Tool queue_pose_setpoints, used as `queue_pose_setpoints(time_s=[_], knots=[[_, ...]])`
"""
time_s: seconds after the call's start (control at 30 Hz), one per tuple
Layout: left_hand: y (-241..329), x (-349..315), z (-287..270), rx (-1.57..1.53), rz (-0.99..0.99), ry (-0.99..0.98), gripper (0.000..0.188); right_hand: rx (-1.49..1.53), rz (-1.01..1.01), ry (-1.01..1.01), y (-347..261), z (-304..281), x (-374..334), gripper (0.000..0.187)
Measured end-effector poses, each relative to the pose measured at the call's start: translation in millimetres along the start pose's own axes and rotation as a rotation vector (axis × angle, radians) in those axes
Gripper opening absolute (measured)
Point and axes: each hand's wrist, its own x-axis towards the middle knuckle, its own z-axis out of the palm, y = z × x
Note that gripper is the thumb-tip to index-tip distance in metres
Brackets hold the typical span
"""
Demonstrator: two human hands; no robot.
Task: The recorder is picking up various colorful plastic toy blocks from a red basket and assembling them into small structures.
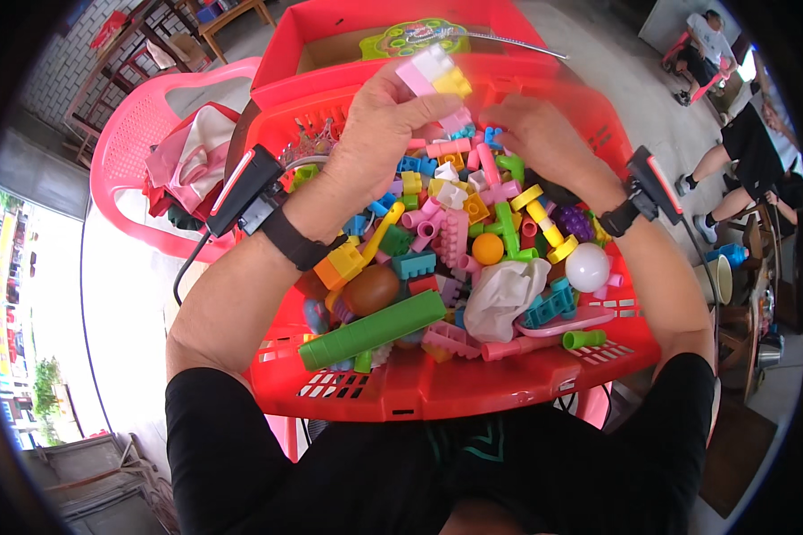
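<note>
My left hand (pixel 379 116) is closed on a small stack of toy building blocks (pixel 433 73), white, pink and yellow, above the far part of a red basket (pixel 401 388). My right hand (pixel 540 134) hangs over the basket's far right part, smeared by motion, so its grip cannot be made out. Beneath both hands lies a heap of loose plastic pieces. Among them are a long green block (pixel 375 328), an orange ball (pixel 488 249), a white ball (pixel 587 267), a yellow toy piece (pixel 382 230) and a crumpled white cloth-like thing (pixel 506 299).
Beyond the basket stands a red box (pixel 330 27) with a green toy piece (pixel 410 37) and a thin metal strip (pixel 509 42). A pink plastic chair (pixel 134 134) with clothes (pixel 192 160) on it is at the left. People sit and stand at the far right.
</note>
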Motion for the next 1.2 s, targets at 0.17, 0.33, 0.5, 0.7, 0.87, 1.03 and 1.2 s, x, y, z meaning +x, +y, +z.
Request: queue_pose_setpoints(time_s=[0.17,0.33,0.5,0.7,0.87,1.03,1.2], knots=[[4,-4,8,-0.064,-0.013,0.0,0.034,-0.479,0.004,-0.045,0,20,-3,0.03],[0,0,-3,-0.058,0.006,0.027,0.035,-0.106,0.091,0.094,-13,3,5,0.037],[-6,1,-2,-0.056,0.051,0.026,0.039,0.743,0.276,0.217,-28,-27,3,0.025],[-1,-2,2,-0.014,0.07,-0.027,0.037,0.81,0.16,0.171,-34,-31,5,0.022],[-3,-2,1,0.104,-0.004,-0.047,0.041,0.799,0.166,0.15,-36,-33,4,0.023],[-7,-5,4,0.03,0.065,-0.112,0.052,0.648,0.212,0.154,-43,-39,3,0.024],[-4,-6,4,0.101,-0.02,-0.082,0.053,0.703,0.2,0.161,-38,-33,2,0.024]])
